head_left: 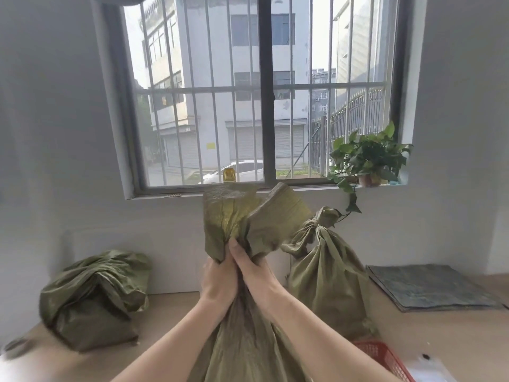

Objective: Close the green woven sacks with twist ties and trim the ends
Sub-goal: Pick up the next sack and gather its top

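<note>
Sack (242, 348) stood upright on table (170, 310) before me | my left hand (217, 279) and right hand (257, 274) both clenched round its bunched neck, touching, to keep mouth gathered for tying | no tie on it yet | 1 tied sack (327, 277) stood behind-right

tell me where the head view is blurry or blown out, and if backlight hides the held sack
Head view: sky through the window is blown out; the held sack is backlit, top glowing yellow, yet the left hand and right hand gripping its neck read clearly; the sack at left and lower-left corner are smeared; wide-angle skews edges.
</note>
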